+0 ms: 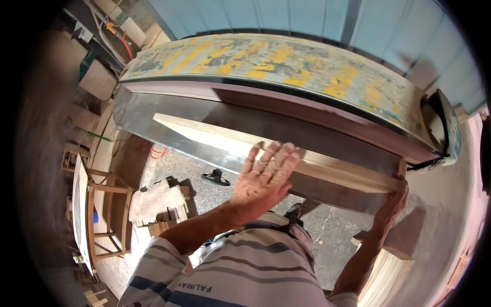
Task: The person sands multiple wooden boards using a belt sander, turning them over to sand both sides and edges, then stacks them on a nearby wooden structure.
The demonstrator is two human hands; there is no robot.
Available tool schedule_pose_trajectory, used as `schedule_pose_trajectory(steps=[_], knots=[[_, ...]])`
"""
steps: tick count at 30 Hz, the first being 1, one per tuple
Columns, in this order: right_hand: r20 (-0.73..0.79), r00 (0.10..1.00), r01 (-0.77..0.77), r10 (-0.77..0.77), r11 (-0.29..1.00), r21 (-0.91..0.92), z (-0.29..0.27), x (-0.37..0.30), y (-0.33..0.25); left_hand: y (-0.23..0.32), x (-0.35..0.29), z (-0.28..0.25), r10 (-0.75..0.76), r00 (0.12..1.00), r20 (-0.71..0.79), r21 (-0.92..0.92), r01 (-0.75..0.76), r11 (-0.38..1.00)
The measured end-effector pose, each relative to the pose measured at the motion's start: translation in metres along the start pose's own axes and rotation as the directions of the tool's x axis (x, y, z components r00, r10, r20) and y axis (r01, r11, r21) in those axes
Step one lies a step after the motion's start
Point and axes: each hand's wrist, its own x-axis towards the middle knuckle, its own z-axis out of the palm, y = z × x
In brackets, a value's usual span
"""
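Note:
A long pale wooden board [204, 134] lies on the metal table [148, 110] of a long machine, close to the pinkish belt-like face [286, 108] along its back. My left hand [268, 176] rests flat across the middle of the board, its fingers stretched out and a little apart. At the board's right end, my right hand [398, 193] is wrapped round the wood. Part of that grip is hidden behind the hand.
A worn cover with yellow stripes [276, 64] tops the machine. Below the table is a black handwheel [216, 177]. A wooden-framed stand [105, 215] is at the left, and stacked wood [386, 273] sits by my right arm. Blue panels [286, 20] form the back.

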Motion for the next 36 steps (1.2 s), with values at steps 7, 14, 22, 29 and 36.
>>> schedule_pose_trajectory(steps=[7,14,22,29,36], knots=[[-0.034,0.999,-0.040,0.041,0.999,0.011,-0.003,0.004,0.008,-0.062,-0.037,-0.009,-0.304,0.951,-0.055,0.176,0.308,0.935],[-0.047,0.997,-0.060,0.060,0.998,-0.002,-0.001,0.003,0.004,-0.128,-0.066,-0.023,-0.460,0.847,-0.268,0.268,0.524,0.809],[0.026,0.999,-0.046,0.044,0.997,0.057,-0.017,0.010,0.030,-0.234,-0.100,-0.015,-0.633,0.620,-0.463,-0.080,0.682,0.727],[0.113,0.987,0.085,-0.116,0.966,0.244,-0.032,-0.001,0.091,-0.277,-0.128,0.020,-0.774,0.618,0.136,-0.866,0.454,0.211],[0.129,0.990,0.085,-0.053,0.963,-0.254,-0.014,-0.008,0.044,-0.255,-0.098,0.010,-0.709,0.704,0.036,-0.848,0.397,0.351]])
